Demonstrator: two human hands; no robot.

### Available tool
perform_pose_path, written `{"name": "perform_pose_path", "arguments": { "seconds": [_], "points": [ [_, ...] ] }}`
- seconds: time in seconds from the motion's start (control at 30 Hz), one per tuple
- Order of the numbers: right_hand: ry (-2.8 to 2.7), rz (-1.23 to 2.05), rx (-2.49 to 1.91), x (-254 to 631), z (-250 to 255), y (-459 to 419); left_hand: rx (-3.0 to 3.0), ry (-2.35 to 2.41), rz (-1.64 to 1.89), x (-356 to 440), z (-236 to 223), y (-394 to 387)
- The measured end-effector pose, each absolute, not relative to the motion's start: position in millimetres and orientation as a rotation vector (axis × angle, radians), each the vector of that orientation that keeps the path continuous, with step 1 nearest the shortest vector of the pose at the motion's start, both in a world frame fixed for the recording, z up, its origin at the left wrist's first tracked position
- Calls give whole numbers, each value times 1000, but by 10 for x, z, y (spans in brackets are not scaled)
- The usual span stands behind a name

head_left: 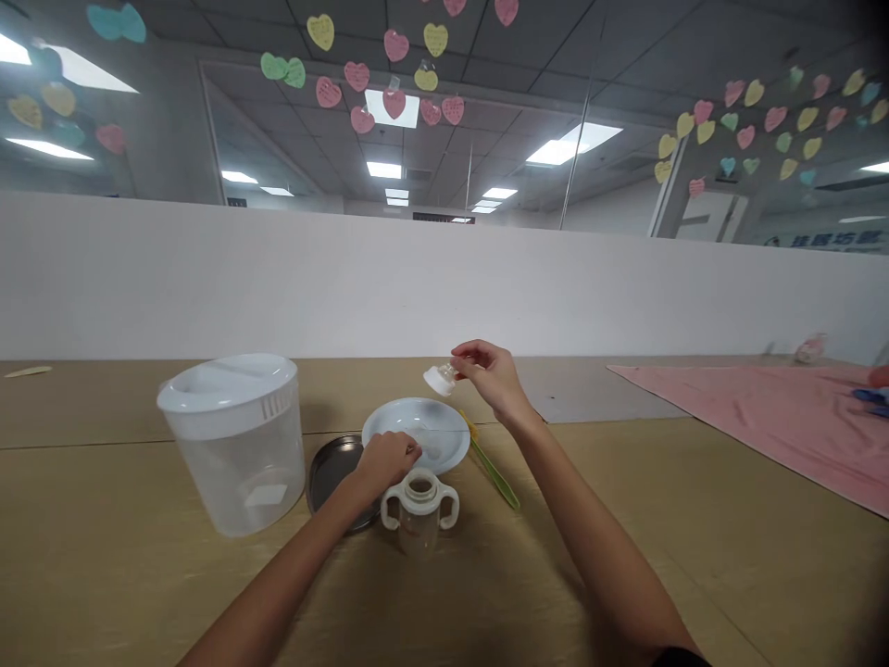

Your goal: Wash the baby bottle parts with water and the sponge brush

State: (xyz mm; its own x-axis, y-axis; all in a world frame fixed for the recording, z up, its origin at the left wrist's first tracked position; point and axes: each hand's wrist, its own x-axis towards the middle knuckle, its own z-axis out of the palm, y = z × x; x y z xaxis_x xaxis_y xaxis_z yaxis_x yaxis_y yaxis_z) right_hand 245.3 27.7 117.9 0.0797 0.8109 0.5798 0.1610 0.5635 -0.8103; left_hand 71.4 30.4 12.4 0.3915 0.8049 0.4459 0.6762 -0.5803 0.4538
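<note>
R hand (493,378) pinching bottle teat (440,378); L hand (385,461) curled over plate (444,428), hold unclear

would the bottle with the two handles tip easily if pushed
The bottle looks light, its clear plastic apparently empty, so it probably tips if pushed near the top. The two handles should make it easy to grab.

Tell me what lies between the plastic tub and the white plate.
The head view shows a dark metal tray between the plastic tub and the white plate.
</note>
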Motion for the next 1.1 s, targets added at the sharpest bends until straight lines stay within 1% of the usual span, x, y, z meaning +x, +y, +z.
{"name": "perform_pose_path", "arguments": {
  "seconds": [0.1,0.2,0.33,0.47,0.7,0.87,1.03,1.1],
  "points": [
    [-1505,623,-900,2367,1147,232,2432,1312,930,710,68,326],
    [-1568,606,-919,2331,1123,206,2413,1320,948,679,113,386],
    [-1669,532,-972,2312,1089,207,2343,1327,1049,612,377,366],
    [-1696,487,-935,2248,1083,156,2140,975,1129,622,659,185],
    [-1804,390,-891,2131,1078,-6,2128,986,1355,728,804,-49],
    [-1892,533,-823,2152,1060,16,2234,975,1303,629,916,-169],
    [-1701,937,-788,2164,1031,94,2325,997,1302,587,970,-222],
    [-1643,1032,-797,2152,1015,103,2332,1008,1273,583,960,-213]
  ]
}}
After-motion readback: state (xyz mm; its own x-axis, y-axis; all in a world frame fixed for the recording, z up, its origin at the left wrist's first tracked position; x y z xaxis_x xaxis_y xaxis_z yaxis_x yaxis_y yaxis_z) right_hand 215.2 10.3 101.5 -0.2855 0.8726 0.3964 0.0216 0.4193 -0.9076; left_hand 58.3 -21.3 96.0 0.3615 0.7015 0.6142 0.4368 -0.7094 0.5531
